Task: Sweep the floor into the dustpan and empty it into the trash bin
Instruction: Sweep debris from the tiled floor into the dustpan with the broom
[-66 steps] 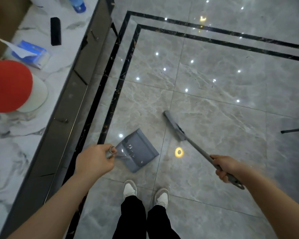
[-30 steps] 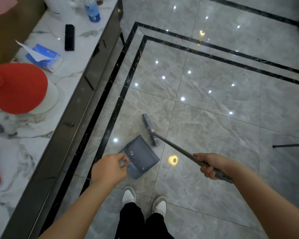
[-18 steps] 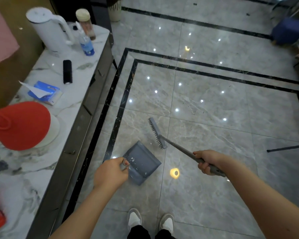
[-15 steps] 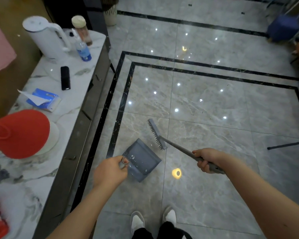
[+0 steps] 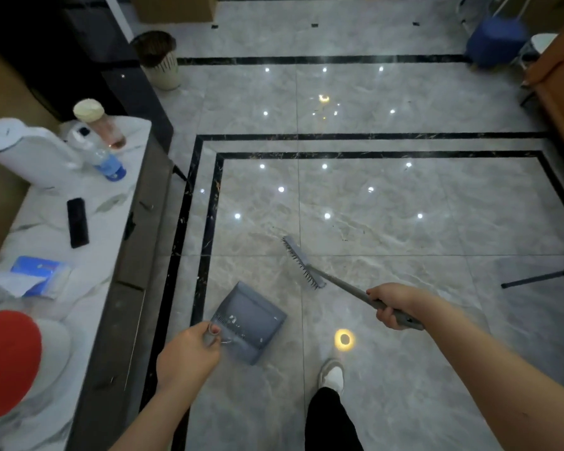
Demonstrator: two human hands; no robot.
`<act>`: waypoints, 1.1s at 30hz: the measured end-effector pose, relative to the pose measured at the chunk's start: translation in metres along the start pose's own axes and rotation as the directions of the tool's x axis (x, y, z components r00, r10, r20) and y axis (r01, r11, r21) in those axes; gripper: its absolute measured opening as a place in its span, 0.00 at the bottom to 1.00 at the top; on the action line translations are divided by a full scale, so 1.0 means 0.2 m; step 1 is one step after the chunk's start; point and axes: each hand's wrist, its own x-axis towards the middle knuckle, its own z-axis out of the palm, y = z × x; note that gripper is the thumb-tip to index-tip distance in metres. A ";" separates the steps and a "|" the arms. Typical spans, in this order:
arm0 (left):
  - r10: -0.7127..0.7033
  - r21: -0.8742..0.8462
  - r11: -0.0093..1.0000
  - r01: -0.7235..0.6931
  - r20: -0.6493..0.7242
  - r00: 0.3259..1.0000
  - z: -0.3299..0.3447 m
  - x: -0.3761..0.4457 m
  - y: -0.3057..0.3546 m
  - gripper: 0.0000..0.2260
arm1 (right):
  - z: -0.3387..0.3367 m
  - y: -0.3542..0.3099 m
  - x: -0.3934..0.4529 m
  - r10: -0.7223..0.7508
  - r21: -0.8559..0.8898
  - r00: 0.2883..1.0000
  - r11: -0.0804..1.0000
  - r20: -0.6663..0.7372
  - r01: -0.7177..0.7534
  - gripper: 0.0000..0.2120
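Head view: my left hand (image 5: 189, 359) grips the grey plastic dustpan (image 5: 249, 322) by its handle above the grey marble floor (image 5: 404, 196); my right hand (image 5: 394, 304) grips the grey broom (image 5: 303, 263); the striped trash bin (image 5: 160, 60) stands far off by the counter's end.

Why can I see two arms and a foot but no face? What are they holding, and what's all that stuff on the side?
The camera sits on a person's head and looks down, so you see their own arms. The left hand grips the handle of a grey plastic dustpan with small white scraps in it. The right hand grips a grey long-handled broom. On the white marble counter sit a white kettle, a blue tissue pack and a black remote. A striped trash bin stands farther away.
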 end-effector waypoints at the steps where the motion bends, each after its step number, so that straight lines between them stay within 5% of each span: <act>1: 0.002 0.009 1.000 -0.002 0.004 1.000 -0.01 0.04 0.06 0.11 | -0.06 -0.04 0.01 0.004 0.000 1.000 1.000 -0.010 -0.004 0.05; 5: 0.042 0.056 0.997 -0.044 0.043 0.998 0.02 0.21 0.32 0.09 | -0.33 -0.17 0.08 0.005 0.009 0.999 1.000 -0.049 -0.004 0.13; 13: 0.103 0.096 0.988 -0.117 0.139 0.985 0.17 0.49 0.78 0.08 | -0.79 -0.22 0.31 -0.028 -0.076 0.976 0.997 -0.214 0.012 0.13; 23: 0.197 0.080 0.975 -0.207 0.124 0.973 0.38 0.76 1.10 0.06 | -1.03 -0.24 0.61 -0.119 -0.017 0.920 0.992 -0.373 0.122 0.20; 33: 0.228 0.220 0.944 -0.244 0.097 0.969 0.39 0.93 1.15 0.04 | -1.01 -0.32 0.84 -0.077 -0.161 0.959 0.986 -0.272 0.034 0.24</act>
